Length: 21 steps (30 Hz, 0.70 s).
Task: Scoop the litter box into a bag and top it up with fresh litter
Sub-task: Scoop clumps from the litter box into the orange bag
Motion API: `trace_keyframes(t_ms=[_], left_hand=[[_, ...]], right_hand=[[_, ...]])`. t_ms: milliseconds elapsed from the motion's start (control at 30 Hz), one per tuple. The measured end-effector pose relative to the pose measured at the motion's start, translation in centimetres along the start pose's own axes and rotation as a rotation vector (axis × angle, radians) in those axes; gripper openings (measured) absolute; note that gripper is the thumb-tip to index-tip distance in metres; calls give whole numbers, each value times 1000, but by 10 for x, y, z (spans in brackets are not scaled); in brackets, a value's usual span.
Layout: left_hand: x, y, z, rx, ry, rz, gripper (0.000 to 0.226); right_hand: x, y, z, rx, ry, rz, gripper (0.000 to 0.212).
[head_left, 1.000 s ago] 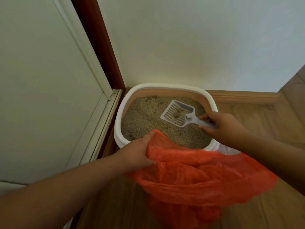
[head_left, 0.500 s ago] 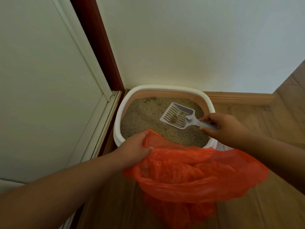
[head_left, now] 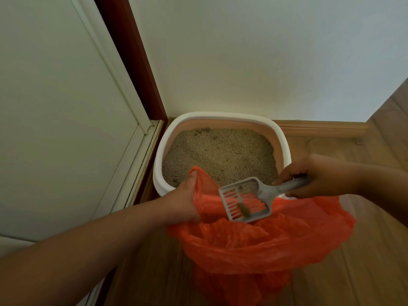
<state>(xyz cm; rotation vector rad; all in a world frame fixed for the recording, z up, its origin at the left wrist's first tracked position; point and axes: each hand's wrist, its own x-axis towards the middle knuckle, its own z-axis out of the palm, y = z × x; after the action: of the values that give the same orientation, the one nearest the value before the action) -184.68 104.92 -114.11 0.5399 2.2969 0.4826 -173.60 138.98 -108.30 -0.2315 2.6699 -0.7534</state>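
A white litter box (head_left: 283,140) with a tan inner wall sits in the room's corner, filled with beige litter (head_left: 220,153). My left hand (head_left: 183,199) grips the left rim of an orange plastic bag (head_left: 265,244), holding its mouth wide in front of the box. My right hand (head_left: 318,175) holds the handle of a grey slotted scoop (head_left: 245,199). The scoop head hangs over the bag's mouth with a dark clump (head_left: 244,209) lying on its slots.
A white door panel (head_left: 55,118) with a dark red frame (head_left: 130,60) stands on the left. A white wall (head_left: 265,58) rises behind the box, with a wooden skirting board (head_left: 322,128) at its foot. Wooden floor (head_left: 375,272) spreads right and front.
My right hand has carried the scoop with its clump out of the box, toward me and over the bag's mouth. My left hand keeps its grip on the bag.
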Motion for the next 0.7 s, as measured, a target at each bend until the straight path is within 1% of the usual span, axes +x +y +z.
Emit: trace_keyframes(t_ms=[67, 167, 233, 367, 500, 567, 700], left_hand=[[0, 2, 0, -49, -10, -1, 143], [-1, 6, 0, -84, -30, 17, 139], [-2, 7, 1, -81, -30, 29, 139], [-2, 7, 1, -69, -24, 63, 138], [-3, 8, 1, -51, -35, 90, 134], [-3, 6, 2, -57, -37, 91, 135], [-1, 6, 2, -55, -29, 95, 135]], right_hand=[[0, -9, 2, -24, -59, -38, 32], [4, -20, 3, -214, -159, -114, 32], [7, -28, 2, -334, -194, -163, 34], [10, -52, -3, -488, -227, -271, 36], [14, -70, -4, -575, -263, -307, 36], [17, -73, -5, -599, -246, -305, 34], [20, -64, -7, -480, -202, -261, 36]])
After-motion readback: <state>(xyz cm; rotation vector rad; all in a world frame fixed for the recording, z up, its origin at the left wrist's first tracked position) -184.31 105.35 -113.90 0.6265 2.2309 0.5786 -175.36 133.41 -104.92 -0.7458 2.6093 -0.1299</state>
